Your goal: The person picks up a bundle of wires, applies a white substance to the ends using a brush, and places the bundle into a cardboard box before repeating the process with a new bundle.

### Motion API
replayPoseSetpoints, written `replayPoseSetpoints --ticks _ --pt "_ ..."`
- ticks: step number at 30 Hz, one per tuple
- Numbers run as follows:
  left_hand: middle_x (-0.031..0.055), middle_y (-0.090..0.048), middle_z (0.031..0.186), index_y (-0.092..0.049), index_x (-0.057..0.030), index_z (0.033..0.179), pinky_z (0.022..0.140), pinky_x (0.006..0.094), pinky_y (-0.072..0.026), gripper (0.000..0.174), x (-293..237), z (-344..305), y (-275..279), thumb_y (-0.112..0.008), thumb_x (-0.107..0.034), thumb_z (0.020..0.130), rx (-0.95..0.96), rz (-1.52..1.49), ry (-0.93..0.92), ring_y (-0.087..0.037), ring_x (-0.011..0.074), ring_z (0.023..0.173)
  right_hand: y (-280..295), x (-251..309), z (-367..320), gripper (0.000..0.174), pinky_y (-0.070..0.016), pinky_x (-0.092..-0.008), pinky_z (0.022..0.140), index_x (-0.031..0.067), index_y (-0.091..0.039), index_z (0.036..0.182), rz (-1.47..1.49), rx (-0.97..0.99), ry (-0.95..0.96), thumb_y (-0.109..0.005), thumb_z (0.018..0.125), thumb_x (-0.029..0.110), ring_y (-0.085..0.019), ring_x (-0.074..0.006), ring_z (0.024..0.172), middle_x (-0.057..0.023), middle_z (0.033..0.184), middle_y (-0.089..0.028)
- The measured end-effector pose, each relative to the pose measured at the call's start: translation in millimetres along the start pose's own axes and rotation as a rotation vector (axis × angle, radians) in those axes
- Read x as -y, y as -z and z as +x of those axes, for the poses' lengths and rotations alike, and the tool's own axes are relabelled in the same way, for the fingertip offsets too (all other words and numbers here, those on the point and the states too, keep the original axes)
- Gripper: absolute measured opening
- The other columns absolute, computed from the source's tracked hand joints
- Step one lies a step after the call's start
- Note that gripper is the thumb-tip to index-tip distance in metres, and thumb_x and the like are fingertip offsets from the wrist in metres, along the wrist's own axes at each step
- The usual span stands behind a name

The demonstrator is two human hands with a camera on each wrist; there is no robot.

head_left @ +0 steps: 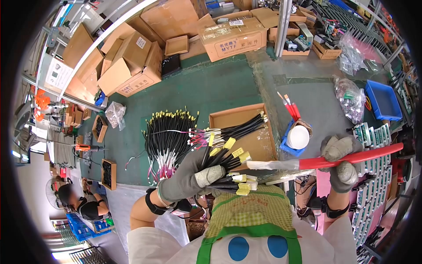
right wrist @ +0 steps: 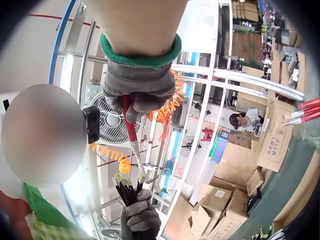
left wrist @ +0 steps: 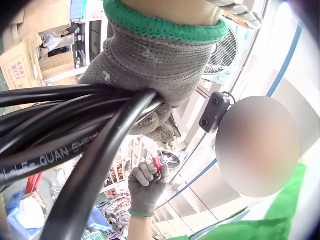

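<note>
My gloved left hand (head_left: 182, 178) grips a bundle of black cables (head_left: 226, 163), their yellow-tipped ends fanned out toward the right. In the left wrist view the thick cables (left wrist: 55, 135) run from under the grey glove. A red-handled brush (head_left: 318, 163) lies across my gloved right hand (head_left: 337, 148), held between thumb and fingers. Its pale tip is close beside the yellow cable ends. From the right wrist, the brush (right wrist: 131, 132) slants down to the bundle (right wrist: 129, 192) in my left hand.
More yellow-tipped black cables (head_left: 169, 132) lie on the green bench, with others across a cardboard tray (head_left: 228, 113). Right of it, a blue holder (head_left: 291, 146) carries a white round-topped container (head_left: 298, 137) and red brushes (head_left: 290, 108). Cartons (head_left: 233, 42) line the back. Circuit boards (head_left: 373, 176) stand at right.
</note>
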State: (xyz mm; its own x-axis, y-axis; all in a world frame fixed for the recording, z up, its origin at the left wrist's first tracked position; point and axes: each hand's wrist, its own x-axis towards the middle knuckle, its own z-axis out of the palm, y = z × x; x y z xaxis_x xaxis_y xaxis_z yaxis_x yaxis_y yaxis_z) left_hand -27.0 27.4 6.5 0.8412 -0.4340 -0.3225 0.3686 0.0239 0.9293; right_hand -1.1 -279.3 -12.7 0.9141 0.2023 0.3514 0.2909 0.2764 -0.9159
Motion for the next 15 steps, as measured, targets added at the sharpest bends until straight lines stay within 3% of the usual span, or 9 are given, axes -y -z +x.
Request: replayPoseSetpoints --ticks 2,6,8,11,14,15 --pt "0.0017 -0.054 0.087 -0.044 0.002 0.117 0.06 0.0187 -0.0431 0.042 3 2 2 -0.055 -0.023 0.085 0.032 0.042 -0.044 -0.051 0.0049 0.073 -6 1 4 0.042 -0.039 -0.0259 0.049 -0.0018 -0.059 0.078 -0.036 0.053 0.012 -0.07 0.07 0.038 -0.05 -0.0145 0.056 -0.0089 0.068 -0.057" --pt "0.0022 -0.054 0.087 -0.044 0.0019 0.117 0.06 0.0193 -0.0437 0.041 -5 0 -2 -0.054 -0.022 0.085 0.028 -0.026 0.042 -0.051 0.0051 0.073 3 2 -2 0.041 -0.0383 -0.0269 0.048 -0.0031 -0.06 0.077 -0.043 -0.053 0.014 -0.069 0.07 0.036 -0.05 -0.0156 0.055 -0.0095 0.067 -0.058" --pt "0.0024 -0.054 0.087 -0.044 0.0021 0.116 0.06 0.0197 -0.0441 0.041 -11 1 -6 -0.054 -0.022 0.085 0.039 -0.086 0.117 -0.052 0.0052 0.073 0 2 1 0.041 -0.0387 -0.0271 0.049 -0.003 -0.06 0.078 -0.01 0.019 0.014 -0.069 0.07 0.037 -0.05 -0.0158 0.054 -0.0096 0.069 -0.059" --pt "0.0034 -0.055 0.086 -0.044 0.002 0.116 0.059 0.0213 -0.0445 0.04 -4 2 -6 -0.054 -0.022 0.086 0.0 -0.061 0.049 -0.052 0.0058 0.072 -1 2 5 0.042 -0.0383 -0.0268 0.048 -0.002 -0.058 0.079 -0.056 0.03 0.035 -0.07 0.071 0.037 -0.049 -0.0154 0.053 -0.0087 0.067 -0.058" --pt "0.0038 -0.056 0.086 -0.043 0.0022 0.115 0.055 0.0228 -0.0442 0.04 2 4 5 -0.054 -0.023 0.086 0.108 0.136 -0.062 -0.051 0.0057 0.07 8 -7 0 0.037 -0.0315 -0.0195 0.035 0.0001 -0.052 0.082 0.019 -0.087 0.137 -0.066 0.075 0.034 -0.039 -0.0095 0.04 -0.0051 0.055 -0.047" --pt "0.003 -0.056 0.083 -0.046 0.0012 0.112 0.055 0.0223 -0.0425 0.037 8 4 5 -0.054 -0.023 0.086 0.094 0.192 -0.146 -0.049 0.006 0.066 9 1 6 0.035 -0.0288 -0.0195 0.034 0.001 -0.049 0.078 0.103 -0.063 0.053 -0.062 0.078 0.033 -0.036 -0.0081 0.039 -0.0027 0.051 -0.044"
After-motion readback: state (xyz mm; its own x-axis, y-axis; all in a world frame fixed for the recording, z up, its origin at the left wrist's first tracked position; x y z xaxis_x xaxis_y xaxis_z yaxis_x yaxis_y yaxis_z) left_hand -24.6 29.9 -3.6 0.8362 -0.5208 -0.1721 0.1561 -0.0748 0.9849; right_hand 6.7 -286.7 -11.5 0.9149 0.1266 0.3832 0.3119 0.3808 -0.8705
